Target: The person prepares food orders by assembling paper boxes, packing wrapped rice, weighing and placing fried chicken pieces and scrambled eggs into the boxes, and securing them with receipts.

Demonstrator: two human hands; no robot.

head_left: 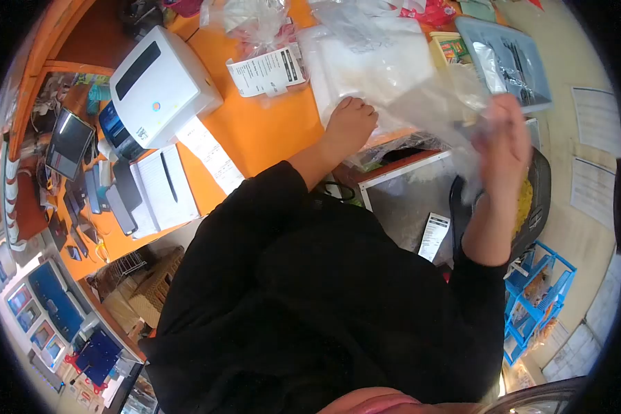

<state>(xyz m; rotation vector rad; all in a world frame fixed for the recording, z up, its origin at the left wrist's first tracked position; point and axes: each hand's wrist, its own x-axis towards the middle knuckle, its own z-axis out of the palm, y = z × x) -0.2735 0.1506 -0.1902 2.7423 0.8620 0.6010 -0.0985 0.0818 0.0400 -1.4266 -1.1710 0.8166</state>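
Observation:
My left hand (352, 124) rests with curled fingers on the near left edge of a stack of clear plastic bags (366, 69) on the orange table. To the right, my right hand (505, 148) is raised and blurred by motion, with its fingers close together round the end of a clear plastic bag (438, 103). That bag stretches from the stack to my right hand. Left of the stack lies a knotted clear bag with a printed label (269, 72) and something reddish inside.
A white label printer (162, 86) with a printed strip (210, 155) stands left on the orange table (255, 141), near a notebook (165, 186) and pen. At back right is a blue-grey tray (535, 72). A blue rack (541, 297) stands low at right; a loose receipt (435, 236) lies below.

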